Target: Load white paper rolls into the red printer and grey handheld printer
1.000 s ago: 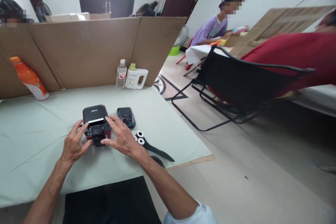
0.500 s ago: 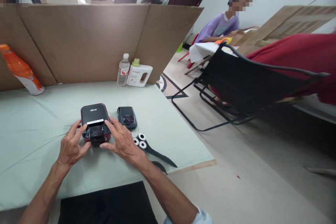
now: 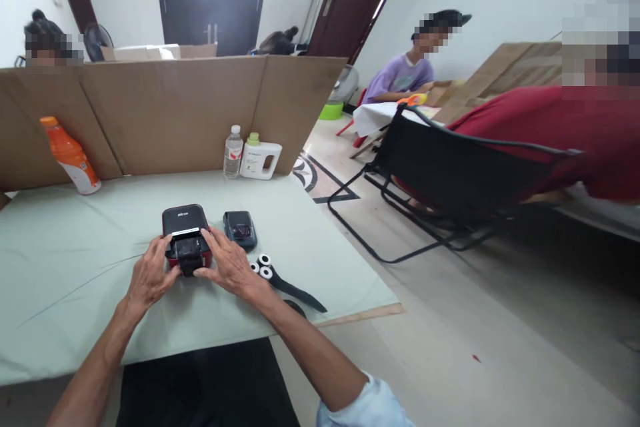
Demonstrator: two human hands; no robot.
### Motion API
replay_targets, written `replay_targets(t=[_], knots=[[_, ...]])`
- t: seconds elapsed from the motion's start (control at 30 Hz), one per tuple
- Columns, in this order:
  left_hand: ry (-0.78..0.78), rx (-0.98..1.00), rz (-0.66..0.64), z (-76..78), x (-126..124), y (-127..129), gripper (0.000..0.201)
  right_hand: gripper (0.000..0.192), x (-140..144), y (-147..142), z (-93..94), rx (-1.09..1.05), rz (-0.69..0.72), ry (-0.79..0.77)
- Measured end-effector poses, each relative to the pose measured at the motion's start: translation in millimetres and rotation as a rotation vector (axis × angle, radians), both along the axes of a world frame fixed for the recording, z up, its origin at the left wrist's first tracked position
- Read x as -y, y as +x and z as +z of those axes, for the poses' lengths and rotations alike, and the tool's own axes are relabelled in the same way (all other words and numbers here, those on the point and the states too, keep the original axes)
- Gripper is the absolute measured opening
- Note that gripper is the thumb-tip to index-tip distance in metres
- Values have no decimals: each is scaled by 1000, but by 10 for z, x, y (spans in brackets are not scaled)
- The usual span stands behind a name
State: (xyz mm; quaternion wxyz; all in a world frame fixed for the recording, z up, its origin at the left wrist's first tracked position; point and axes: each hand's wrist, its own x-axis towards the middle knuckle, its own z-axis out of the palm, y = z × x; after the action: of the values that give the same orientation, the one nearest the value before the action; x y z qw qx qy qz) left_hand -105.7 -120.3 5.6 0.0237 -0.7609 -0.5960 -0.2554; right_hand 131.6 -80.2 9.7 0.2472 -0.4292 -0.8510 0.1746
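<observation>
printer: matt black plastic, red shell | table cover: smooth cloth | screen: cardboard
</observation>
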Motion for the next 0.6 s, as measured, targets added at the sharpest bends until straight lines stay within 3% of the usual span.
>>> replay_targets(t=[0.2,0.4,0.6], knots=[[-15,-10,-6,99,3,-20,69,102,-23,-3,27,0,7,-5],[-23,-32,25,82,-26,-11,60,99,-32,4,-76,-17,10,-2],[-71,-3,37,77,-17,19,62,94,-67,-27,-53,-35,11,-46]])
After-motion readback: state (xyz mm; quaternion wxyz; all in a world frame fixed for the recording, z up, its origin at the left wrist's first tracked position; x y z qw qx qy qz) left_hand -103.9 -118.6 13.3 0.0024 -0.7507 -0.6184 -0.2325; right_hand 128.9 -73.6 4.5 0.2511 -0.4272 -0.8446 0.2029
